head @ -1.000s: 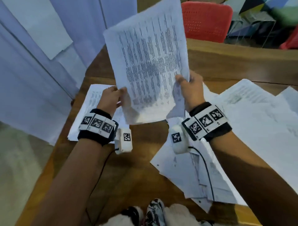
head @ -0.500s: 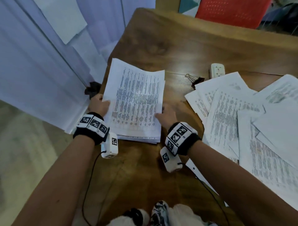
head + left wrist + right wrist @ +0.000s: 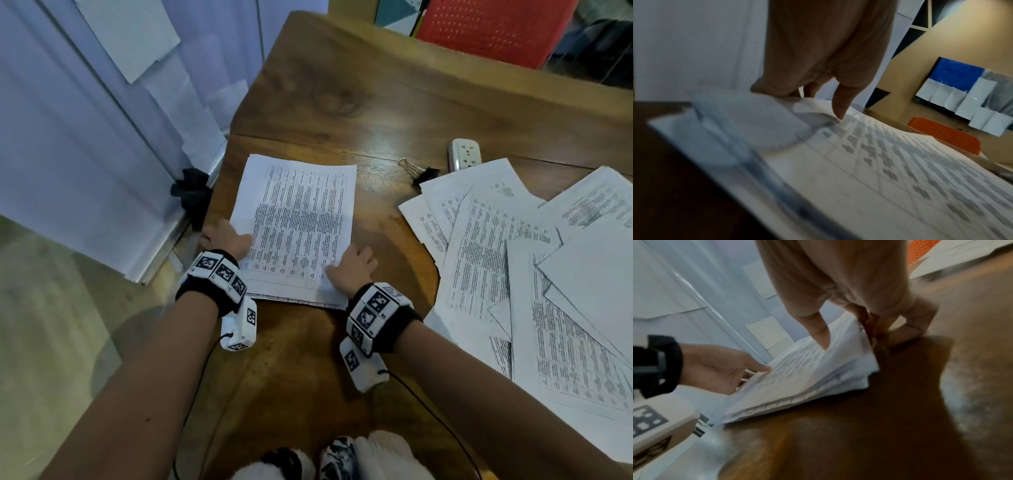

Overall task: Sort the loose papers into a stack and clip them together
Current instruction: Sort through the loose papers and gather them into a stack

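A partial stack of printed sheets is laid flat near the table's left edge, its long sides running away from the near edge. The left hand is set on the stack's near-left edge, thumb pressed on the top sheet and fingers tucked under that edge; the hand is curled round the paper. The right hand is placed at the near-right corner, thumb on top and fingers bent against the side edge, pinching the sheets. The stack is judged light, thin and floppy: the sheets are seen to bow and fan at the near edge in the wrist views, so slipping between sheets is likely. A hold on two opposite edges, with edges tapped square on the wood, is judged best before clipping; a single-corner lift would let the pages droop and shear. Loose papers, many overlapped and skewed, are spread over the table's right side, so sorting is judged far from done. A binder clip is lying apart from the stack, toward the far side, just beside the far corner of the loose papers; a power strip is near it. A red chair is past the far edge. No containers are seen.
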The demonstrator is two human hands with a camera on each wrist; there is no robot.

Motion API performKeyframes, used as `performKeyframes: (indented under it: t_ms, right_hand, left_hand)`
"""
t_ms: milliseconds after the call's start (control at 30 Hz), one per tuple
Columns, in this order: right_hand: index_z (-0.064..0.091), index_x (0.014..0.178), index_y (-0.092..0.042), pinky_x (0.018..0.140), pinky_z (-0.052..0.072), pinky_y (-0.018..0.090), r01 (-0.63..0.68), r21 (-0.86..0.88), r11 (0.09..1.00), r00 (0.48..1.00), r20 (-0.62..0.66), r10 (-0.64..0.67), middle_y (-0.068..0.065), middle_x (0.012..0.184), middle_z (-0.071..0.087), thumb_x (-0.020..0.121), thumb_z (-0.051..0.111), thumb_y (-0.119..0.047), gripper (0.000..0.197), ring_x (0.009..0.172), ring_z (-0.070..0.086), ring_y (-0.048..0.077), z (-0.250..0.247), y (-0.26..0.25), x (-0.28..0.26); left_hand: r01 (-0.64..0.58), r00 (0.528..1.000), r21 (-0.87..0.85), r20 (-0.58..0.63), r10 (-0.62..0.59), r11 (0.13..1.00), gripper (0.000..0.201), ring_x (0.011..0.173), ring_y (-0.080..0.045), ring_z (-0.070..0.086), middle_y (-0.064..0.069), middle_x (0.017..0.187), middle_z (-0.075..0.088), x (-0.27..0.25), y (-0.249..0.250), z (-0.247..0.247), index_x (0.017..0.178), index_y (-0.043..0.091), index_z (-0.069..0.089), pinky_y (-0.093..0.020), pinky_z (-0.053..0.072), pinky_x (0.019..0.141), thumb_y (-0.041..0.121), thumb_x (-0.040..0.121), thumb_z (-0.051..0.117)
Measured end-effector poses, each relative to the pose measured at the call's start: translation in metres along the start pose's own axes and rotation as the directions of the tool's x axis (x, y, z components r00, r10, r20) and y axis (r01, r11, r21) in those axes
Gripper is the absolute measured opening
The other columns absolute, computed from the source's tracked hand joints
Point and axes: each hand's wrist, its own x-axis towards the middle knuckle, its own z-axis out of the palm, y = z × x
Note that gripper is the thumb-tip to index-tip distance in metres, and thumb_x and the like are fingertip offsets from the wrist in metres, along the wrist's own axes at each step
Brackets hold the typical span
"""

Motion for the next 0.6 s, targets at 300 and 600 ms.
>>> performKeyframes:
  t_ms: [300,600]
  right_hand:
    - [0.05,0.087,-0.02,0.087,0.039,0.035,0.12,0.128,0.984,0.992,0.017,-0.123,0.009,0.115,0.044,0.082,0.058,-0.03,0.014,0.105,0.044,0.024,-0.03,0.034,0.026]
    - [0.044,0.125,-0.006,0.099,0.035,0.044,0.048,-0.025,0.999,0.924,-0.378,-0.053,0.02,0.131,0.04,0.085,0.053,-0.013,0.041,0.122,0.038,0.039,-0.127,0.121,0.026]
  left_hand:
    - [0.004,0.998,0.019,-0.07,-0.002,1.0,0.077,0.144,-0.034,0.003,-0.019,0.155,0.003,-0.022,0.015,0.003,0.145,0.0,0.01,-0.045,0.014,0.116,0.017,0.087,0.058]
    - [-0.505,0.851,0.03,0.187,0.491,0.863,0.036,0.119,-0.028,0.047,-0.013,0.13,0.048,-0.083,0.097,0.054,0.122,0.01,0.053,-0.037,0.04,0.101,0.025,0.089,0.058]
